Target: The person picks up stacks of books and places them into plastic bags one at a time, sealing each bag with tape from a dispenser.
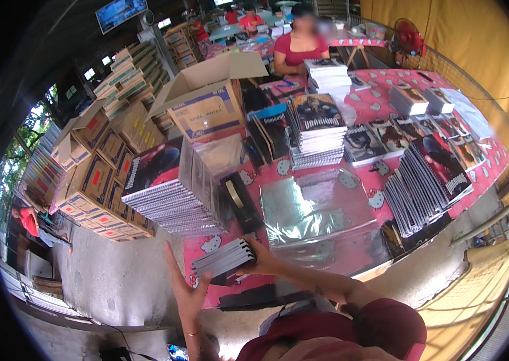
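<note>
Head view: gripping a small notebook stack in the right hand, curling around the end with the dark binding loops. Holding the left hand wide, facing the stack's opposite end, thumb nearest; not making out for certain whether touching. Sitting near the left corner of the pink-covered worktop, this small stack, close to the near edge; not telling whether resting or slightly lifted.

Risking a slip first: clamping at one end only, so possibly fanning out or shedding a notebook on the unsupported side. Likely landing on the bare floor if sliding off leftward, being so near the corner. Possibly catching one binding loop in another too, on pulling copies apart unevenly.

Watching the tall notebook stack just beyond the left hand: standing high, showing uneven layers, probably toppling if bumped by a knuckle or by a wide leftward swing. Possibly striking the black case as well, on pushing straight forward from here.

Lying broad and glossy to the right, the clear plastic sheets: probably skating or creasing if brushed by the right forearm, and giving poor footing to anything set on top. Leaning farther right, the slanted notebook pile: possibly spreading sideways from a nudge.
</note>
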Tool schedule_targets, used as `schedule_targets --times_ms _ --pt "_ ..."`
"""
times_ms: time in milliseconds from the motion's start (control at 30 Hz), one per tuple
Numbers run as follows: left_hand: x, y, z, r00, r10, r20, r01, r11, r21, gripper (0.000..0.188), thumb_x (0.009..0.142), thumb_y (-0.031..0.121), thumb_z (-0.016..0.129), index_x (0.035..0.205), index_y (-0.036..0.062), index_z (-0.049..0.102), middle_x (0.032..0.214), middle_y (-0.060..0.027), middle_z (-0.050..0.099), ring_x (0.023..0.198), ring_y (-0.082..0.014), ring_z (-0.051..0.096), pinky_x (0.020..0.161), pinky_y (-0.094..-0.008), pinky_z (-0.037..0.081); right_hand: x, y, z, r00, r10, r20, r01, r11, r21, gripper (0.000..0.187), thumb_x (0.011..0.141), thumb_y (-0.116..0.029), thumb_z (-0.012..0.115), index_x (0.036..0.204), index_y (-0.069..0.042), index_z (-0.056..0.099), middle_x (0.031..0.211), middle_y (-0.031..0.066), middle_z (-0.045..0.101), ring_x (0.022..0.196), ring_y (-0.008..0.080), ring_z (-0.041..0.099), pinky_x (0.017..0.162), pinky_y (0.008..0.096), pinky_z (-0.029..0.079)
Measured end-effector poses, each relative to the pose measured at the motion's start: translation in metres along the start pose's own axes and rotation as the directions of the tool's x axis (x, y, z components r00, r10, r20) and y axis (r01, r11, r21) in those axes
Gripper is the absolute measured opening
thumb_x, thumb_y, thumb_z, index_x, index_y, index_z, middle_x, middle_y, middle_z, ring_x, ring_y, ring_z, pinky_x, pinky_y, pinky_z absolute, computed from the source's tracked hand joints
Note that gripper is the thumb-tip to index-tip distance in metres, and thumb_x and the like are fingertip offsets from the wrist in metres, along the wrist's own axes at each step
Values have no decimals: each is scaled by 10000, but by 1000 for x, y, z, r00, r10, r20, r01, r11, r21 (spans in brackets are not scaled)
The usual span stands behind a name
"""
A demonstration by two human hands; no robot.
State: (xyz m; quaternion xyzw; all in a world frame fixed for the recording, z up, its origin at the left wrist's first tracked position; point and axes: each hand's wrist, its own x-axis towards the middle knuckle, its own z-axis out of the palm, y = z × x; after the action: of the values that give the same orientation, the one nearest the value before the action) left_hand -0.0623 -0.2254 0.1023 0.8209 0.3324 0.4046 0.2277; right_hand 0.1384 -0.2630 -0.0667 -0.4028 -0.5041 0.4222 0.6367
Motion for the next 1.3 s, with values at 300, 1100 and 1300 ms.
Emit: schedule_targets --times_ms 300,1100,1300 --pt "-4 27 52 941 125 315 -260 864 432 919 805 512 701 1514 74 315 1530 -239 329 1432 -400 305 1143 -590 231 1 -4 -2 995 95 34 -101 929 356 923 636 -34 906 1370 -76 349 1260 120 541 1158 251 575 926 381 551" --pt "-9 3 -17 995 -24 -97 37 990 135 990 760 228 790 1522 -38 216 1523 -281 314 1447 -363 290 1182 -434 235 9 -10 -7 996 -44 75 50 996 -73 997 611 -148 933 1410 -34 348 1289 109 516 1186 224 531 1000 372 458" --pt "-22 20 59 961 80 264 -178 910 375 980 787 445 748 1476 -73 283 1525 -284 315 1423 -420 315 1159 -531 258 11 -30 10 939 338 55 -307 758 575 959 615 -62 901 1404 -105 360 1326 117 496 1190 243 548 944 411 552"
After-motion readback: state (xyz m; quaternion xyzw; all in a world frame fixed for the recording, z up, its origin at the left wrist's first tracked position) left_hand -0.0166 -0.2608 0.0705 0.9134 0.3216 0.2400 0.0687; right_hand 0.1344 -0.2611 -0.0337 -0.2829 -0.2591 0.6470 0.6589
